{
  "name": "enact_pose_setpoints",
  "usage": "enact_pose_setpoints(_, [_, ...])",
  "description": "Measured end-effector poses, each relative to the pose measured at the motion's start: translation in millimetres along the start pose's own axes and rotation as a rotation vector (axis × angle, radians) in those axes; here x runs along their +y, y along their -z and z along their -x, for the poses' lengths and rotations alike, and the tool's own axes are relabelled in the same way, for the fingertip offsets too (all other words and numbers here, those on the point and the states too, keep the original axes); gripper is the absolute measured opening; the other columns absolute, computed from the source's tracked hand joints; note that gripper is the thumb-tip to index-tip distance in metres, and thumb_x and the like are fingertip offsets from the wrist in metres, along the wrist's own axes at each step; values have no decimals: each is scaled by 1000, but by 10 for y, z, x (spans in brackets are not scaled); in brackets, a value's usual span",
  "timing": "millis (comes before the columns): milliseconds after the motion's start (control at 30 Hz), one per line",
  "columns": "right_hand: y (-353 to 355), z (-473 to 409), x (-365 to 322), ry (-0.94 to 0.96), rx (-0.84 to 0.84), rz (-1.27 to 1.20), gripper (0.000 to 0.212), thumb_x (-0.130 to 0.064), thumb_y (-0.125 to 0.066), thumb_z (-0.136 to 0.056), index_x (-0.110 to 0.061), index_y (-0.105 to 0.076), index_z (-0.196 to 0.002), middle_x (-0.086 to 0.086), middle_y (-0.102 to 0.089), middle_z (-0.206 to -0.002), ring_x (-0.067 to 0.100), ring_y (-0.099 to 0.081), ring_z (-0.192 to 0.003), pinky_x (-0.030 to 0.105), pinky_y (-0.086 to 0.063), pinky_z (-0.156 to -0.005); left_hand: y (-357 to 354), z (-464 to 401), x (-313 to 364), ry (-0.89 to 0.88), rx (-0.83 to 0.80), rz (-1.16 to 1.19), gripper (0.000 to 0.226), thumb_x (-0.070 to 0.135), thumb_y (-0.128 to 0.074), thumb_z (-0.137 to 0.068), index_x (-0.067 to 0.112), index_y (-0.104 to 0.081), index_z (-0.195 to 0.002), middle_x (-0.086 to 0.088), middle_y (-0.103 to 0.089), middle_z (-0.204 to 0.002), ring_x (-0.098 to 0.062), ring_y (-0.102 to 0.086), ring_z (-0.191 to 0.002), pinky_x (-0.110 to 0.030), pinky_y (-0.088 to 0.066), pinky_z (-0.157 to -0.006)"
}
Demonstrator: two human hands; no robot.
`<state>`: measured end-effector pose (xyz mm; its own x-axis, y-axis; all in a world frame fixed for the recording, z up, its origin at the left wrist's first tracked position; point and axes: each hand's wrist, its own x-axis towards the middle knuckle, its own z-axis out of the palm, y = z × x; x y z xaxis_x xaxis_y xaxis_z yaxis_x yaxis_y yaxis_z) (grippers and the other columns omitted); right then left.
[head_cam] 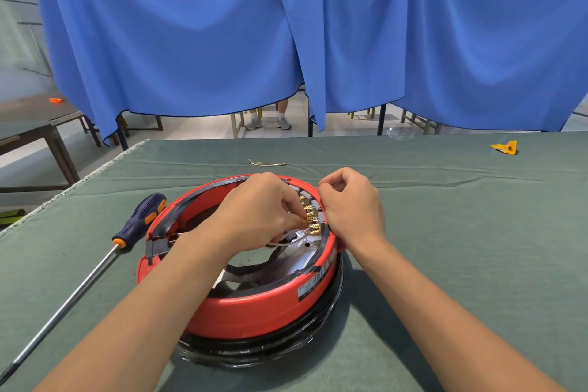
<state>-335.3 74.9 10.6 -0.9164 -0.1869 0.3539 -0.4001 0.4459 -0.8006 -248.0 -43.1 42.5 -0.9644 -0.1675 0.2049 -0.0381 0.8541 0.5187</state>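
Brass terminals [313, 226] run along the right inner rim of the red housing [254, 305] by the counter's [445, 232] near edge, my left hand [261, 210] pinching one, right hand [353, 204] curled just outside, can't tell its grip.

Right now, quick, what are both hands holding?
Left hand: closed, fingers pinching a brass terminal.
Right hand: closed, seemingly pinching a thin wire.

Bright, even light, prob. from overhead-left. Soft shadow on table [445, 232] just right of red housing [254, 305]. Slight glare on screwdriver shaft [73, 296]. Wide-angle bend: table's left edge curves. Centre sharp, bkgd softer.
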Motion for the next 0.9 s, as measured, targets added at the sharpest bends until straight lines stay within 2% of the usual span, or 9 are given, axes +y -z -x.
enact_pose_setpoints(233, [1, 5, 4, 11, 0, -7, 11, -24, -55, -86, -27, -60, -76, -14, -61, -74, 12, -59, -77, 29, -45, -63, -1, -6, -2, 1, -6, -1, 13, 26, -76, -77, 26, -71, -65, 7, -56, -40, -3, -44, -33, -21, -39, -53])
enact_pose_setpoints(400, [1, 3, 9, 16, 1, -5, 11, -25, -55, -87, -26, -60, -77, -13, -61, -75, 12, -59, -77, 29, -46, -64, 41, 10, -38, 6, -98, 151, 6, 23, -76, -78, 20, -74, -73, -1, -61, -45, -8, -44, -33, -17, -38, -43])
enact_pose_setpoints(467, [1, -1, 8, 16, 1, -7, 10, -25, -55, -86, -26, -61, -78, -13, -62, -76, 12, -59, -77, 29, -45, -64, 60, 22, -54, -2, -119, 203, 7, 27, -78, -77, 20, -75, -76, -2, -62, -48, -9, -44, -35, -21, -39, -44])
enact_pose_setpoints(667, [-1, -3, 8, 15, -1, -19, 11, -24, -55, -87, -24, -62, -79, -13, -62, -76, 12, -59, -78, 30, -48, -66, 52, 7, -71, -8, -101, 221, 8, 25, -75, -80, 20, -76, -73, -4, -62, -48, -14, -42, -36, -25, -38, -46])
enact_pose_setpoints(800, [0, 0, 7, 13, 0, -22, 11, -24, -55, -87, -23, -63, -80, -12, -63, -77, 13, -60, -78, 31, -50, -68, 54, 0, -77, -6, -107, 227, 9, 24, -76, -79, 20, -76, -72, -2, -61, -46, -9, -43, -34, -17, -38, -42])
enact_pose_setpoints(900, [2, 2, 8, 14, 1, -21, 11, -24, -55, -86, -23, -63, -80, -12, -63, -77, 13, -60, -79, 33, -51, -69, 52, -8, -83, -6, -115, 235, 8, 24, -76, -79, 20, -76, -71, -2, -62, -46, -11, -44, -34, -20, -39, -43])
